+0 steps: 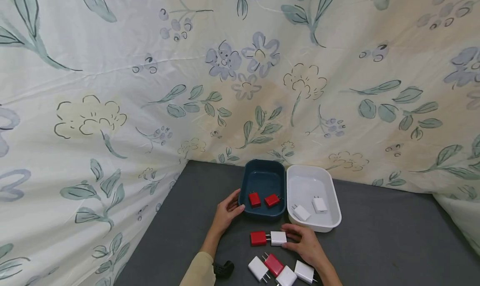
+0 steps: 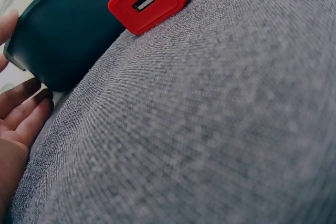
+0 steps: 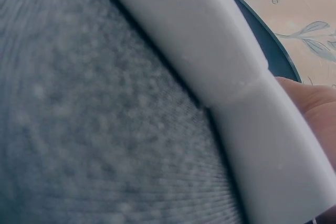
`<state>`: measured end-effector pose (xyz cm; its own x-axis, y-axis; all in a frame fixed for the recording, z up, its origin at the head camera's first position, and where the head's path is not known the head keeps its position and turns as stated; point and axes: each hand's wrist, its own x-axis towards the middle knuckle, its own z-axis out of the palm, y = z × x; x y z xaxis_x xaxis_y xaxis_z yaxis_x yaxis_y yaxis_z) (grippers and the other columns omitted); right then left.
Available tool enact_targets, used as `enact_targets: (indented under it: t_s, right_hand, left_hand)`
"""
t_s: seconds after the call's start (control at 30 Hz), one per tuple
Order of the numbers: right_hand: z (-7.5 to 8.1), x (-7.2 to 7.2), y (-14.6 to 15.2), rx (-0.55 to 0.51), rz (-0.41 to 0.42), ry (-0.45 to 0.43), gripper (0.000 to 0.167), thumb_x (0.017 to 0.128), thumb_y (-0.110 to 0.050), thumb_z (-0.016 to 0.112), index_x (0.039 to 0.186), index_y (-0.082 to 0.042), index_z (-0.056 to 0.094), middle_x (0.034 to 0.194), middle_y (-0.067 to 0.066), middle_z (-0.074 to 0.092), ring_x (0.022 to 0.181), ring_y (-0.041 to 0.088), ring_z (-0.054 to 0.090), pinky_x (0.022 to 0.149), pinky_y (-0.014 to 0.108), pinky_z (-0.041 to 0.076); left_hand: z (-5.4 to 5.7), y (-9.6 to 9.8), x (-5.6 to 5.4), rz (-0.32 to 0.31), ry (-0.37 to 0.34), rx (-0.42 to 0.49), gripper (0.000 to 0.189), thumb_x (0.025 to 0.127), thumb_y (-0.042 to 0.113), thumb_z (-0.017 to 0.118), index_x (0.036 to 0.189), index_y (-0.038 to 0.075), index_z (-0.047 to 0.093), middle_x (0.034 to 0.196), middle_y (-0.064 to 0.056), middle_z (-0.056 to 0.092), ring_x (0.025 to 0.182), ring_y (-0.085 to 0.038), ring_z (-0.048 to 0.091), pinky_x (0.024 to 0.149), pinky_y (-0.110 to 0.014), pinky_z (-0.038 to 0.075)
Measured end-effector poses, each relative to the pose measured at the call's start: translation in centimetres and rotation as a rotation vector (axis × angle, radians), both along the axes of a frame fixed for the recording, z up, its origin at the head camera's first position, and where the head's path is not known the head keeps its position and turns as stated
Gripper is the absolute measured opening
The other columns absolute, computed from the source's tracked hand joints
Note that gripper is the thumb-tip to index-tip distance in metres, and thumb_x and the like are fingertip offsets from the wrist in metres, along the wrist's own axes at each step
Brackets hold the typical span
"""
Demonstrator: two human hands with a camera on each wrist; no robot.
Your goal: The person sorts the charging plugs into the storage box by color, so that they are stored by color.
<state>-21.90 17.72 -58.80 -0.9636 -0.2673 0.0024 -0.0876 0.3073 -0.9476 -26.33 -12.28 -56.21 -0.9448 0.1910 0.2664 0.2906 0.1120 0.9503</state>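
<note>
My left hand (image 1: 226,213) rests against the left side of the dark blue bin (image 1: 264,166), its fingers fairly straight along the wall in the left wrist view. Two red charger plugs (image 1: 254,199) lie in that bin. On the dark cloth in front, a red charger plug (image 1: 258,238) and a white charger plug (image 1: 278,238) lie with prongs facing each other. Thumb and index finger of my right hand (image 1: 305,244) pinch the white plug at its right end. In the right wrist view, two white plugs (image 3: 184,30) hide most of this hand.
A white bin (image 1: 331,194) holding two white plugs stands right of the blue one. Nearer me lie several more plugs, among them a red one (image 1: 273,264) and a white one (image 1: 258,268). Flowered fabric (image 1: 225,111) hangs behind the table.
</note>
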Motion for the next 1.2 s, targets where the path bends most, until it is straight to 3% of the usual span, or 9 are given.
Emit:
enact_targets:
  t_s: [0.8,1.2]
  right_hand:
    - [0.35,0.24,0.34,-0.008,-0.076,-0.028,0.055,0.067,-0.004,0.086,0.118,0.001,0.066,0.115,0.017,0.069,0.099,0.016,0.067,0.082,0.024,0.057]
    - [0.97,0.74,0.29,-0.007,-0.103,-0.064,0.056,0.066,-0.005,0.087,0.118,0.0,0.066,0.115,0.017,0.069,0.101,0.024,0.068,0.081,0.026,0.058]
  left_hand:
    - [-0.14,0.17,-0.06,-0.004,0.004,0.035,0.063,0.092,0.012,0.066,0.146,-0.004,0.038,0.143,-0.032,0.046,0.128,-0.048,0.048,0.106,-0.059,0.039]
    - [-0.05,0.14,-0.04,0.006,-0.011,0.015,0.062,0.092,0.014,0.066,0.147,0.0,0.04,0.143,-0.03,0.047,0.129,-0.045,0.049,0.107,-0.056,0.039]
